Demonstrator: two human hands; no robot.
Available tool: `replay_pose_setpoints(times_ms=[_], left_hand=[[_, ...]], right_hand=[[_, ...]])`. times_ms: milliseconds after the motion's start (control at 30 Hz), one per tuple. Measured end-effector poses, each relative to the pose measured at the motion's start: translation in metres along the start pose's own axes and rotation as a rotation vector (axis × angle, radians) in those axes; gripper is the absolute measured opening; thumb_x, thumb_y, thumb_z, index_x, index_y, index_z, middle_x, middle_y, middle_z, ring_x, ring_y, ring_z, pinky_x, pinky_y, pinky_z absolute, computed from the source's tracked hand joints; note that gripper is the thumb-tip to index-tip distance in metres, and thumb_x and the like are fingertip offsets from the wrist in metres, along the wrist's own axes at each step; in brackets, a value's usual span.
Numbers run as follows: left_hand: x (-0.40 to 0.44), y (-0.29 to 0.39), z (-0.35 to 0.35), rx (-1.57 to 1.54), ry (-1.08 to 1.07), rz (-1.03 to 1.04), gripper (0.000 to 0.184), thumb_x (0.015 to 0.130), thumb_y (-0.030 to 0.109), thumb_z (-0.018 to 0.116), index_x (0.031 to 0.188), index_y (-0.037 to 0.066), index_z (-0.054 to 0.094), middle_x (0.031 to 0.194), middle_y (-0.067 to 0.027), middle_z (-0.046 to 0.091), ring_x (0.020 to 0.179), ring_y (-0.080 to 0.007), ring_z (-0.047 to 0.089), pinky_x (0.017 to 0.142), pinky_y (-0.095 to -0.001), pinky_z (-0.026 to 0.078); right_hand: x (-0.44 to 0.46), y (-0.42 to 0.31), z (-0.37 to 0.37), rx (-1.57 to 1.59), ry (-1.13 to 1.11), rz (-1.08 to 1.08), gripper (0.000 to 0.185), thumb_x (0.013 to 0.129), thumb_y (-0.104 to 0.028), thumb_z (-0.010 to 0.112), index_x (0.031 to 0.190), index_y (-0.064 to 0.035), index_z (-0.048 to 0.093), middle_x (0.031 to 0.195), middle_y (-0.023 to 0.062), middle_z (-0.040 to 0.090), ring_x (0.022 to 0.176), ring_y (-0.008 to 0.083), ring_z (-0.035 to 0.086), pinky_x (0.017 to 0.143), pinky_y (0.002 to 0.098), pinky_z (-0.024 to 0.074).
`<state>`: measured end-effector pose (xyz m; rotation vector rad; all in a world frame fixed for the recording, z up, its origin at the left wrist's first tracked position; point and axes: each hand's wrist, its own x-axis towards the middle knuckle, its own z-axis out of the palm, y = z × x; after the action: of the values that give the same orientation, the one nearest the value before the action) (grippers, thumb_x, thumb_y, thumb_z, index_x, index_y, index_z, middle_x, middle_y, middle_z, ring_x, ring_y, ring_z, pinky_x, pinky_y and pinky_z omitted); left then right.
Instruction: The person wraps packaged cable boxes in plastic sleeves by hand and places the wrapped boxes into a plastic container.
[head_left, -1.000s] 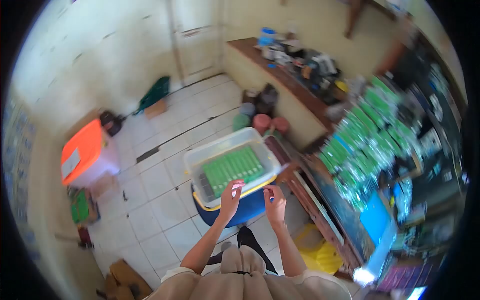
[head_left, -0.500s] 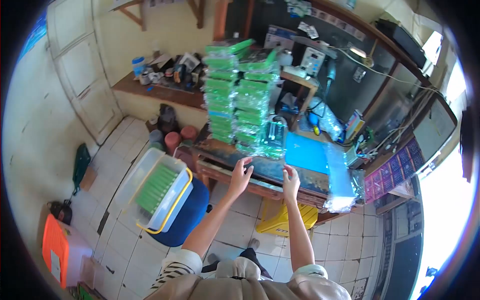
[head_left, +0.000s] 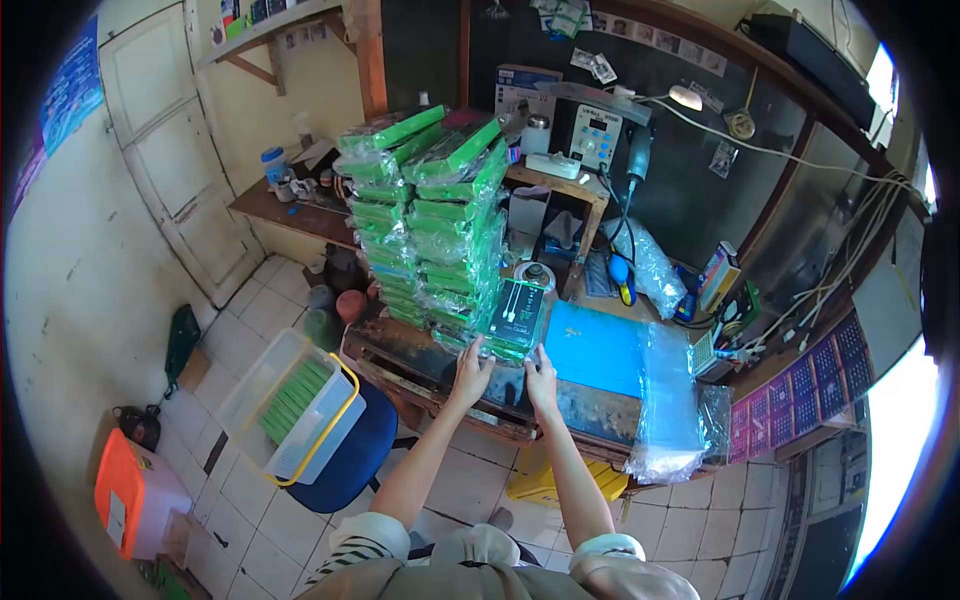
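A flat, black-and-green, plastic-wrapped box [head_left: 516, 308] lies at twelve o'clock of left hand [head_left: 470, 374] and right hand [head_left: 541, 383]; whether their grip holds, I cannot tell. At nine, a translucent, yellow-edged tub [head_left: 312, 428] contains green boxes [head_left: 292, 400].

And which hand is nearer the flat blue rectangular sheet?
Right. The right hand is beside the left edge of the blue sheet; the left hand is farther left.
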<state>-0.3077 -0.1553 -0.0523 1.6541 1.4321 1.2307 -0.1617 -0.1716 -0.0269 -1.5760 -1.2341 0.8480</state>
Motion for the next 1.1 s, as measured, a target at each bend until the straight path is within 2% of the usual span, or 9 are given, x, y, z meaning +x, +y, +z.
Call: replay_pose_setpoints(times_ms=[167,233,267,433,567,667,767,867,1100], left_hand=[[-0.007,0.001,0.021,-0.152,-0.094,-0.116,0.054,0.079,0.013,0.059,0.127,0.000,0.036,0.127,-0.0202,0.041,0.109,-0.0283,0.043,0.095,-0.0401,0.028],[-0.012,0.014,0.026,0.234,0.220,-0.035,0.056,0.078,0.011,0.059,0.128,0.003,0.035,0.125,-0.0181,0.042,0.111,-0.0261,0.042,0.089,-0.0355,0.037],[-0.010,0.019,0.024,0.330,0.306,0.092,0.059,0.076,0.014,0.061,0.128,0.002,0.035,0.124,-0.0184,0.041,0.112,-0.0289,0.040,0.094,-0.0381,0.031],[0.005,0.009,0.024,0.364,0.225,0.147,0.061,0.075,0.020,0.063,0.125,-0.001,0.037,0.120,-0.0187,0.042,0.109,-0.0326,0.038,0.096,-0.0432,0.026],[0.012,0.010,0.023,0.261,0.183,-0.003,0.062,0.074,0.027,0.065,0.124,0.000,0.040,0.109,-0.0154,0.050,0.106,-0.0304,0.040,0.095,-0.0399,0.027],[0.018,0.002,0.026,-0.115,0.031,-0.283,0.051,0.075,0.031,0.065,0.115,0.002,0.051,0.098,-0.0116,0.052,0.093,-0.0211,0.048,0.088,-0.0340,0.035],[0.014,0.018,0.030,-0.225,0.040,-0.349,0.048,0.075,0.030,0.066,0.112,0.001,0.053,0.096,-0.0118,0.052,0.092,-0.0198,0.048,0.084,-0.0315,0.038],[0.008,0.036,0.037,-0.273,0.064,-0.303,0.043,0.080,0.022,0.063,0.113,0.000,0.045,0.100,-0.0106,0.050,0.094,-0.0164,0.049,0.082,-0.0283,0.040],[0.019,0.056,0.045,-0.783,-0.004,-0.284,0.040,0.085,0.017,0.057,0.110,0.005,0.029,0.102,-0.0128,0.051,0.093,-0.0161,0.050,0.082,-0.0268,0.040]], right_hand=[[0.012,0.012,0.007,0.125,0.029,0.041,0.051,0.084,-0.017,0.054,0.129,-0.0026,0.038,0.109,0.0132,0.056,0.097,0.0217,0.053,0.086,0.0323,0.0399],[0.016,0.008,0.004,0.072,0.058,0.041,0.049,0.084,-0.019,0.054,0.128,-0.0039,0.040,0.106,0.0132,0.055,0.096,0.0223,0.052,0.085,0.0331,0.0400],[0.019,0.005,0.002,0.003,0.059,0.088,0.047,0.084,-0.021,0.054,0.127,-0.0040,0.042,0.106,0.0136,0.054,0.096,0.0226,0.052,0.085,0.0333,0.0399],[0.030,0.022,0.013,-0.063,0.090,0.057,0.040,0.085,-0.025,0.054,0.117,-0.0029,0.052,0.105,0.0166,0.051,0.098,0.0259,0.049,0.086,0.0347,0.0394],[0.033,0.026,0.016,-0.122,0.166,0.010,0.040,0.084,-0.028,0.056,0.113,-0.0022,0.052,0.102,0.0174,0.051,0.097,0.0266,0.048,0.084,0.0356,0.0390],[0.027,0.010,0.003,-0.099,0.198,0.055,0.038,0.083,-0.030,0.058,0.105,-0.0016,0.049,0.099,0.0168,0.052,0.094,0.0259,0.047,0.082,0.0359,0.0381],[0.024,0.003,-0.007,-0.094,0.257,0.115,0.035,0.081,-0.029,0.060,0.098,-0.0022,0.045,0.094,0.0149,0.053,0.088,0.0233,0.047,0.077,0.0340,0.0389],[0.023,-0.004,-0.018,0.071,0.240,0.066,0.030,0.079,-0.021,0.064,0.092,-0.0033,0.045,0.087,0.0107,0.053,0.081,0.0176,0.049,0.072,0.0304,0.0404],[0.015,-0.026,-0.048,0.395,0.219,-0.048,0.030,0.080,-0.006,0.058,0.106,-0.0052,0.044,0.104,0.0063,0.049,0.088,0.0114,0.051,0.069,0.0238,0.0436]])
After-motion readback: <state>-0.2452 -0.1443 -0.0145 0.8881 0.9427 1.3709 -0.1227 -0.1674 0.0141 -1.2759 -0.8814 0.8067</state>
